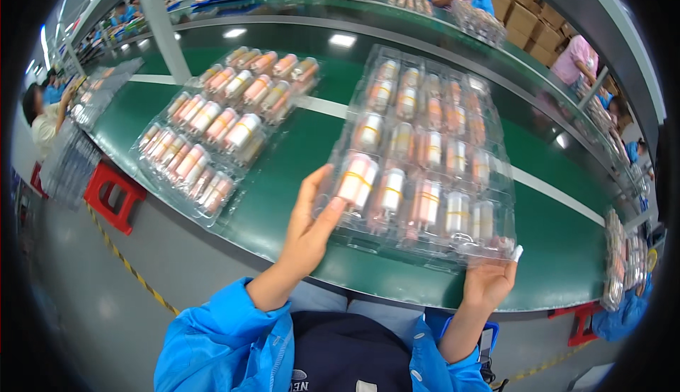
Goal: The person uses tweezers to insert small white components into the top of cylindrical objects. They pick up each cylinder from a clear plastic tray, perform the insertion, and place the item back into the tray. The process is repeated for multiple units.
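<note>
A clear plastic tray (397, 252) tilts up in front of me over the green work surface. Its compartments carry several pink and white tubes (355, 177) with yellow bands. My left hand (306, 240) grips its near left edge, thumb on top beside the tubes and fingers mostly hidden behind. Under the near right corner, my right hand (487, 283) holds the tray from below, with a white covering (518, 252) on one fingertip. To the left, another clear tray (205, 215) of similar tubes lies on the surface, apart from both hands.
The green work surface (552, 250) has a pale stripe (559, 192) along it. Stacked filled trays (615, 261) stand at its right end. A metal post (157, 27) rises behind the left tray. A red stool (113, 197) is at the left. Co-workers sit across the line and at both sides.
</note>
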Motion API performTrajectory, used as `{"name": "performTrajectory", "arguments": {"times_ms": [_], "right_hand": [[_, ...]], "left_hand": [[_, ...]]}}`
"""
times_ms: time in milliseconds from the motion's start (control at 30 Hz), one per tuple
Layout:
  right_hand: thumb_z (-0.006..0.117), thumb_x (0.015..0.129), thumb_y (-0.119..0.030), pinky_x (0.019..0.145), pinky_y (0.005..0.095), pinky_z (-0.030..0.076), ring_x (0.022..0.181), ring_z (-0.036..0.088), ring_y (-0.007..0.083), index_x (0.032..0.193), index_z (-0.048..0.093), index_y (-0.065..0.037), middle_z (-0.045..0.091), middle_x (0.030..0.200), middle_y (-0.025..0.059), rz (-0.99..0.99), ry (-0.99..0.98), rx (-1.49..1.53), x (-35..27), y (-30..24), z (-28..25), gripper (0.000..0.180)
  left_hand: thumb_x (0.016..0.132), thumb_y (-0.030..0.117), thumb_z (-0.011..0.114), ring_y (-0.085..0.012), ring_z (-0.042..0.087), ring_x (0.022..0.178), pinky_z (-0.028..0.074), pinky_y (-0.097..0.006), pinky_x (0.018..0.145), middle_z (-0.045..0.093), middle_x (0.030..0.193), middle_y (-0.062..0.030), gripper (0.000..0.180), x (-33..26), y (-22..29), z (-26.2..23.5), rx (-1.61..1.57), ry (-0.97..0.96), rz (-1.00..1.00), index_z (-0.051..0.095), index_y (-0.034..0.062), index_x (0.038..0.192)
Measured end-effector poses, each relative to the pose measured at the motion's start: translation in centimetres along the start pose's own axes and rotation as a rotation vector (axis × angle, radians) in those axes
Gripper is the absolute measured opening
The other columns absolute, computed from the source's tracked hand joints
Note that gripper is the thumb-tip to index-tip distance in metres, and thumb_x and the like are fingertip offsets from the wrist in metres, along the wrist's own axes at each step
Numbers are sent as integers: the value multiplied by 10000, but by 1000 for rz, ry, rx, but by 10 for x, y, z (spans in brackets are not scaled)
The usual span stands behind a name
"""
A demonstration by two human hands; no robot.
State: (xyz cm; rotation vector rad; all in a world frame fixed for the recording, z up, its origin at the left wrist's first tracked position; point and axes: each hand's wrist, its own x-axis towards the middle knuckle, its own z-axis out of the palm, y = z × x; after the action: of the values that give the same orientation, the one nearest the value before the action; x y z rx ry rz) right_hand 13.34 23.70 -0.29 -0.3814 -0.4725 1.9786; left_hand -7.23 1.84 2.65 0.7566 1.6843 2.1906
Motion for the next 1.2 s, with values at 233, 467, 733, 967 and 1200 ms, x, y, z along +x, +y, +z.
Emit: {"name": "performTrajectory", "arguments": {"times_ms": [233, 467, 733, 967, 1200], "right_hand": [[456, 981, -252, 919, 414, 475, 1069, 562, 261, 1170, 537, -37, 586, 1169, 97, -15, -165, -51, 12, -16, -32, 298], [482, 976, -212, 755, 303, 460, 1015, 546, 181, 1258, 482, -43, 559, 1149, 75, -427, -13, -504, 5, -49, -45, 329], [604, 912, -100, 593, 171, 414, 775, 561, 84, 1099, 572, -13, 586, 936, 55, -581, 23, -1334, -3, -65, -46, 209], [621, 888, -63, 580, 183, 393, 688, 511, 61, 987, 589, 23, 572, 809, 29, -440, -76, -1393, -8, -73, -53, 135], [624, 867, -30, 552, 168, 355, 640, 476, 38, 930, 597, 24, 548, 746, -1, -499, -48, -1438, -10, -66, -40, 87]], "left_hand": [[937, 261, 554, -268, 420, 1218, 301, -351, 1029, 439, 1324, -159, 578, -5, 0, -14, 321, -4, 149, 317, -16, 1387], [723, 117, 701, -298, 525, 1066, 369, -381, 925, 568, 1127, -145, 392, -6, 66, -110, 1232, 413, 548, 608, 18, 1091], [648, 139, 774, -285, 521, 938, 401, -398, 768, 558, 962, -79, 372, 24, 68, -167, 1641, 395, 331, 574, 73, 954], [704, 90, 725, -306, 560, 899, 430, -413, 751, 580, 937, -109, 319, 25, 60, -173, 1479, 428, 295, 543, 52, 964], [729, 62, 698, -306, 589, 860, 468, -386, 726, 578, 940, -143, 280, 21, 60, -183, 1222, 483, 321, 579, -7, 973]]}}
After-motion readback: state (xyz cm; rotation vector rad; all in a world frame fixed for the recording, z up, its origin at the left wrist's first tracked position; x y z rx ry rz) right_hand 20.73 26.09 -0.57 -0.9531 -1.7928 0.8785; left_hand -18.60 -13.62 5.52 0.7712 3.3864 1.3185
